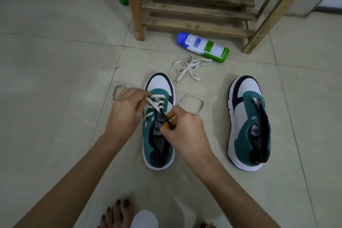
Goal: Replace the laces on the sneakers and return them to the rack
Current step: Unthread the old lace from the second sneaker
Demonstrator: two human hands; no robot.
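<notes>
From the head view, two teal, white and black sneakers stand on the tiled floor [55, 79], toes pointing away from the person toward the wooden rack [194, 11]. The near sneaker [157, 152] lies directly under both hands, its long axis running from the person out to the rack. A cream lace [155, 104] crosses its front eyelets, and slack loops spill onto the floor on either side. The left hand [127, 109] has its fingers curled, pinching the lace at the shoe's left edge. The right hand [183, 126] pinches the dark-tipped end of the lace just over the tongue, on the right of the eyelet row. The unfilled eyelets appear to lie heelward of that tip, toward the person, so the right hand is better placed to feed it across while the left steadies the upper. The other sneaker [248, 122] sits well apart to the right, with no lace in it. A spare lace [190, 68] lies tangled between the shoes and a spray can [202, 47] on its side before the rack. By my judgement, the lacing is roughly half done on one shoe only.
</notes>
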